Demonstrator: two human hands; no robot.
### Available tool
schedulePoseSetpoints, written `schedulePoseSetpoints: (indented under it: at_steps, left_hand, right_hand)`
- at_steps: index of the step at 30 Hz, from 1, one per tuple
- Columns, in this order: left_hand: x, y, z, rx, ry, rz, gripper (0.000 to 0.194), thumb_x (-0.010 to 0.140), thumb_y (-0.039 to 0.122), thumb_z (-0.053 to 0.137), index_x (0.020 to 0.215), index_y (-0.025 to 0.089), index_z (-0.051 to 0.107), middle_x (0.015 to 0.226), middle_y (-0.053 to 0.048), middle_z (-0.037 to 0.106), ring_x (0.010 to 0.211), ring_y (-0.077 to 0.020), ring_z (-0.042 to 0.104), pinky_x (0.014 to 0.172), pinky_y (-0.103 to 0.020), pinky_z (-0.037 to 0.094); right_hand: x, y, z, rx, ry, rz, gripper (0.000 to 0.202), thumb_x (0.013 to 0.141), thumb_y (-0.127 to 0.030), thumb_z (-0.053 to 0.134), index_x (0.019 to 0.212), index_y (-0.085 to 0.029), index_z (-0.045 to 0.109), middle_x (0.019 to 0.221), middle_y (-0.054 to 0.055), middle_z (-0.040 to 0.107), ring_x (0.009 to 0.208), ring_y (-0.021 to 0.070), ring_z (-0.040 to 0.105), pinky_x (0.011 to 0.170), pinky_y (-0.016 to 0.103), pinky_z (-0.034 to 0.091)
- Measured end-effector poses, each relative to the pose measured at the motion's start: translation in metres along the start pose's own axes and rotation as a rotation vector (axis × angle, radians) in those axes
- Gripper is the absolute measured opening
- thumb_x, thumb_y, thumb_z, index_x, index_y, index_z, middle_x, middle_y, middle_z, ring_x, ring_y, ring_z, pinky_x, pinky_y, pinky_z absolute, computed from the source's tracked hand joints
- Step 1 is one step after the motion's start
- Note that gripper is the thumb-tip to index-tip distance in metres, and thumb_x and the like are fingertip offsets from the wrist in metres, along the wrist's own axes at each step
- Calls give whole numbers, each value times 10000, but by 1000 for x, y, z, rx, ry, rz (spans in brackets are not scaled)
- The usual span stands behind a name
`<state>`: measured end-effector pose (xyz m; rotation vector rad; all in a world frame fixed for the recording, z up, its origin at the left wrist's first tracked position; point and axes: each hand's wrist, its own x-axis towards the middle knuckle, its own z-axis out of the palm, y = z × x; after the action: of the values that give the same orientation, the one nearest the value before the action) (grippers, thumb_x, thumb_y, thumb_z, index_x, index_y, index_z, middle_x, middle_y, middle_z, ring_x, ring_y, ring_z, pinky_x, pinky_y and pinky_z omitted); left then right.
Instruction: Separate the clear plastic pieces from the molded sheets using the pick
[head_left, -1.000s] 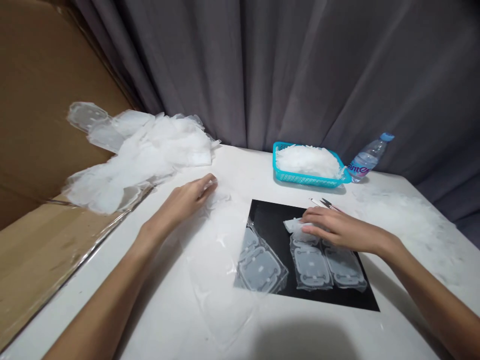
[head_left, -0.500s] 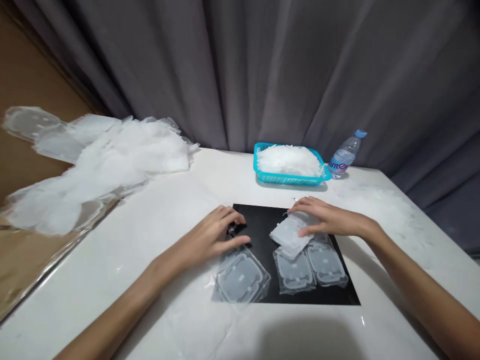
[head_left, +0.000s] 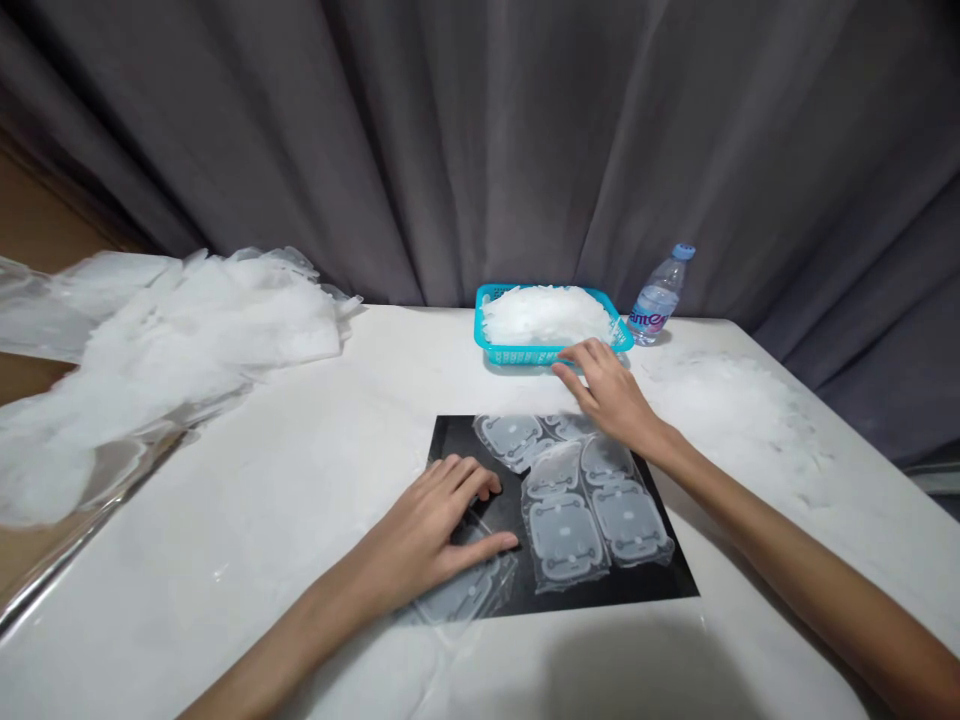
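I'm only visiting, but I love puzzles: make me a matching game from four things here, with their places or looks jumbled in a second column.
Things:
1. bottle
2. left hand
3. basket
4. mat

Places and looks:
A. turquoise, heaped with white pieces
B. black, flat beneath clear pieces
C. blue cap on top
D. over the mat's left part, thumb and fingers apart

Pairs: 1-C, 2-D, 3-A, 4-B

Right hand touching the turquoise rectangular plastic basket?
Cannot tell. In the head view, the right hand overlaps the near side of the turquoise basket, but neither contact nor a gap shows plainly.
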<state>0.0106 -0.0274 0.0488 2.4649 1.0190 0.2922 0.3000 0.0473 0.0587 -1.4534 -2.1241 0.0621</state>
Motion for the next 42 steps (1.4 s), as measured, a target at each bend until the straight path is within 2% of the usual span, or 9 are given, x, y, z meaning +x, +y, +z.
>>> schedulePoseSetpoints:
  at_steps: [3,8,14,21,25,32,36,39,42]
  left_hand:
    - [-2,-1,-1,45,1,27,425,992,630,581,1028,207,569,982,-48,597,920,-256,579,838,-396,437]
    - [-4,-11,-9,-23,-32,58,391,965,599,650,939,216,575,913,-15,577,861,-225,546,794,-348,400]
    - [-5,-8,-16,-104,-141,114,398,1008,529,629,783,203,591,969,-31,580,928,-217,550,845,-338,377]
    - [-2,5,-7,-187,-107,110,386,1067,489,538,804,208,535,787,11,542,778,-189,532,808,-344,382]
    - [0,10,1,-288,-32,67,396,1007,538,625,820,212,500,836,-2,549,822,-199,530,770,-326,406]
    - [-3,5,-5,-359,106,17,467,896,531,776,1152,240,516,1117,-52,577,1026,-225,554,892,-342,469]
    - [-7,-9,-34,-176,276,-49,368,928,527,718,970,210,537,969,-33,583,904,-204,535,828,-327,450]
    - [-11,-15,-50,-215,27,-218,412,1019,558,559,818,200,592,736,13,588,668,-149,525,661,-279,414]
    - [-13,-12,-48,-263,-85,-282,432,1009,605,553,965,209,720,775,-1,687,676,-159,610,654,-274,432]
  right_hand:
    - [-2,2,-19,68,-89,19,328,1095,-428,415,1087,-182,632,1103,118,665,1085,276,608,983,411,452]
    - [-16,-7,-54,186,-585,-121,354,1038,-544,539,1089,-209,643,1100,81,666,1047,251,611,903,369,467]
    - [-23,-14,-45,96,-752,-221,124,1030,-324,635,1032,-201,619,1116,70,678,1091,246,609,934,371,441]
    - [-37,-41,-41,122,-472,-313,264,1071,-435,546,1100,-183,622,1132,91,640,1067,246,571,932,389,466]
    - [-57,-75,-19,197,-451,-339,434,1028,-586,546,1115,-171,640,1170,118,623,1130,292,520,1008,468,455]
    - [-66,-89,-8,425,-441,-214,149,1018,-275,652,899,-206,597,1092,29,664,1216,256,494,1109,499,352]
    - [-67,-89,-15,463,-356,-213,228,904,-85,656,804,-208,493,972,14,678,1084,231,542,1012,456,419]
    - [-70,-87,-16,504,-192,-329,231,915,-50,595,815,-219,473,922,38,670,969,213,550,883,391,480]
    - [-72,-86,-20,545,-91,-434,203,949,-38,543,860,-214,496,952,67,677,899,187,582,818,344,506]
